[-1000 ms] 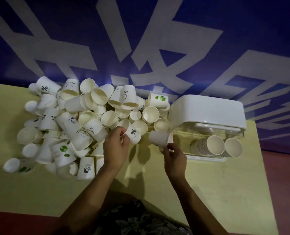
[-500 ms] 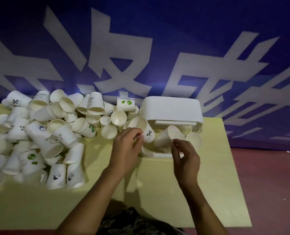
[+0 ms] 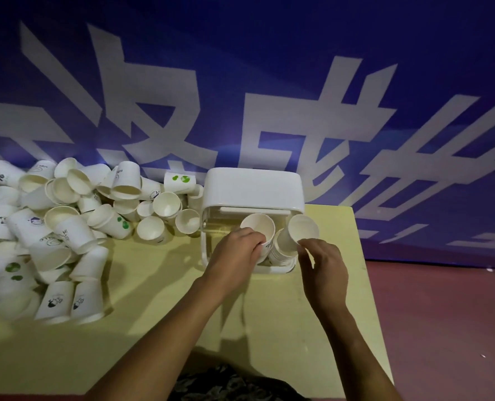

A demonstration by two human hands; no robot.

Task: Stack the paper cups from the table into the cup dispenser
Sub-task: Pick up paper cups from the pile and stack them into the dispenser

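At the dispenser front: we see both hands working at the cup dispenser [image 3: 252,188], our landmark, white lid on top, clear body lying on the table [image 3: 269,328].
Left grip: left hand [image 3: 234,256] fingers curled round a paper cup [image 3: 258,227], mouth facing us, just at the dispenser's open front.
Right grip: right hand [image 3: 323,264] pinches the rim of a second cup [image 3: 300,231], also at the open front, right of the first.
Inside dispenser: nested stack [image 3: 278,256] partly hidden behind the hands; count unclear.
Left of dispenser: loose cup pile [image 3: 66,224], many cups, tipped every way, some touching the dispenser's side.
Step, we judge: seating the held cups onto the stacks.
How to do it well: we'd line each cup's axis with its stack, push base-first and straight, light squeeze so the rim isn't crushed, one cup at a time.
Risk: skewed cup jams.
Progress: early, most cups unstacked.
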